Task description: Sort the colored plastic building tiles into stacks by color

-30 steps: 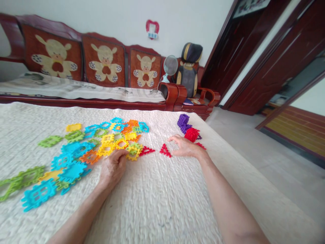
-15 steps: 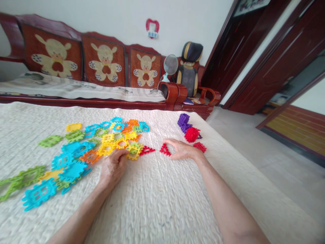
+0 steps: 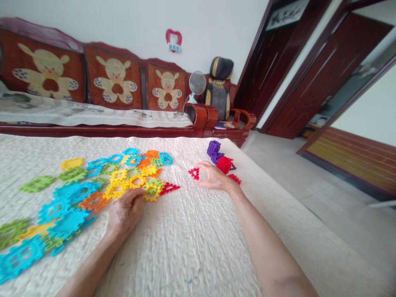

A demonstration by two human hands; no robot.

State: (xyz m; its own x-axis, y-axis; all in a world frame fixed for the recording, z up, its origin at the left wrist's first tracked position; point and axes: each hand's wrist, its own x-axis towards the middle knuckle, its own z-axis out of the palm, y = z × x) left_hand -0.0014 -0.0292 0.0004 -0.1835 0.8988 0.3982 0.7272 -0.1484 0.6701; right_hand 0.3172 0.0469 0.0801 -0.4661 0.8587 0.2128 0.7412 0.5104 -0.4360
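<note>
My right hand (image 3: 213,176) has its thumb and fingers curved round a small red triangle piece (image 3: 194,174), gripping it at its right side. Closed, my left hand (image 3: 126,210) rests low at the near edge of the pile, its fingertips beside a yellow square piece (image 3: 151,192); whatever those fingers hold is hidden. A red triangle (image 3: 169,188) lies just right of that yellow square. Behind my right hand are a stacked bundle of red pieces (image 3: 224,164), a purple stack (image 3: 214,151) and some flat red pieces (image 3: 235,178).
Interlocking plastic pieces spread over the left of the cream quilted cover (image 3: 185,247): blue (image 3: 69,222), green (image 3: 37,183), orange (image 3: 93,201) and yellow (image 3: 71,163). Beyond the far edge stand a wooden sofa (image 3: 198,119), a small fan (image 3: 197,83) and a padded chair (image 3: 218,97).
My right hand and the red triangle have shifted slightly away from me, toward the red bundle. My left hand stays by the yellow square. The view has turned a little to the right.
</note>
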